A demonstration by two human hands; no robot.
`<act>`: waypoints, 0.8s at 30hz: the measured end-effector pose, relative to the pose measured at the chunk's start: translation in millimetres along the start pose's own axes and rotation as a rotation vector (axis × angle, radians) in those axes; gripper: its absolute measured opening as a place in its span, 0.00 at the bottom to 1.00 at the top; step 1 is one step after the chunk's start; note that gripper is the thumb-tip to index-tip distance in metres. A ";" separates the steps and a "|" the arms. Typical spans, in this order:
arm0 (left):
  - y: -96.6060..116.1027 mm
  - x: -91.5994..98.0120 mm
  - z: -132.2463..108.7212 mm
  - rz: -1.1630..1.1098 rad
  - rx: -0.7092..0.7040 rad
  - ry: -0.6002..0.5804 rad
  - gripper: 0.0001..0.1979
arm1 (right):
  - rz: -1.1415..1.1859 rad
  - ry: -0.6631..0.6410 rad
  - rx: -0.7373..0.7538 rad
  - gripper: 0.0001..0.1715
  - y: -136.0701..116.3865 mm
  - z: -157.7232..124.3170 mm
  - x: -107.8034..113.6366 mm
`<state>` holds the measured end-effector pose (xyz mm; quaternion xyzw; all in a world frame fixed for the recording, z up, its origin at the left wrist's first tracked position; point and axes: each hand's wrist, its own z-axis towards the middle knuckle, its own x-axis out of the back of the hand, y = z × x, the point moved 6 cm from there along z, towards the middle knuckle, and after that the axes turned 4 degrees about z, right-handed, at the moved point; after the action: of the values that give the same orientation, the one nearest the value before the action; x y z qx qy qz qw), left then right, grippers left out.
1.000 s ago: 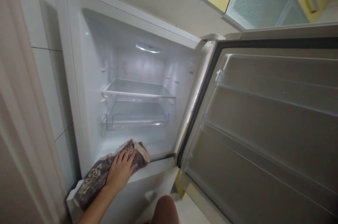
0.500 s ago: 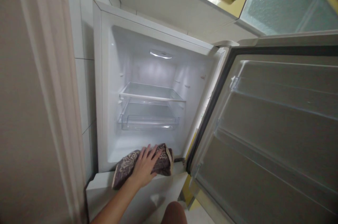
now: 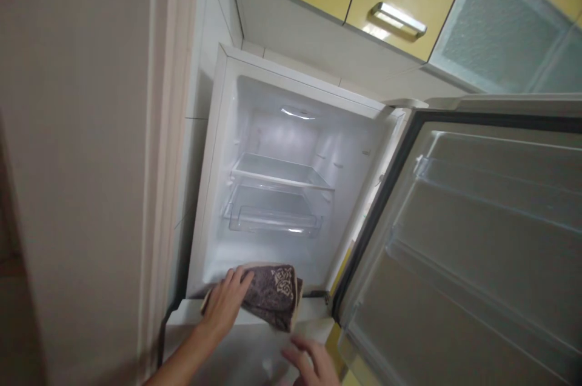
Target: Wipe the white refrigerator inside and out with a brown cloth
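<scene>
A patterned brown towel (image 3: 273, 295) is draped across the bottom front edge of the open refrigerator (image 3: 210, 192); its left part is covered by the left hand (image 3: 226, 302), whose fingers are laid over the fabric, though whether it is clamped cannot be told; the right hand (image 3: 314, 365), blurred, is held in front of the refrigerator, near the towel's lower corner, with fingers apart; a glass shelf (image 3: 282, 169) is fitted inside the refrigerator.

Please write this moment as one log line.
left hand: on patterned cloth | right hand: blurred, near cloth's lower corner | fridge door: open
</scene>
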<state>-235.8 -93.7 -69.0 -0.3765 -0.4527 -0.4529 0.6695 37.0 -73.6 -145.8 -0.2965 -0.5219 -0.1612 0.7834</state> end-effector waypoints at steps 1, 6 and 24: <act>-2.9 8.3 1.7 0.025 0.009 0.050 0.37 | 0.029 0.002 0.006 0.36 -6.1 20.6 1.0; -17.6 0.3 -16.6 0.099 0.053 0.190 0.42 | 0.084 0.046 -0.177 0.43 -22.6 118.4 -2.2; 6.3 -26.3 26.2 0.046 0.015 -0.031 0.38 | 0.242 0.183 -0.343 0.36 51.4 187.4 15.7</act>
<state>-241.6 -60.8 -86.4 -0.3890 -0.4577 -0.4279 0.6754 -63.1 85.7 -94.4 -0.4700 -0.3741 -0.1787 0.7793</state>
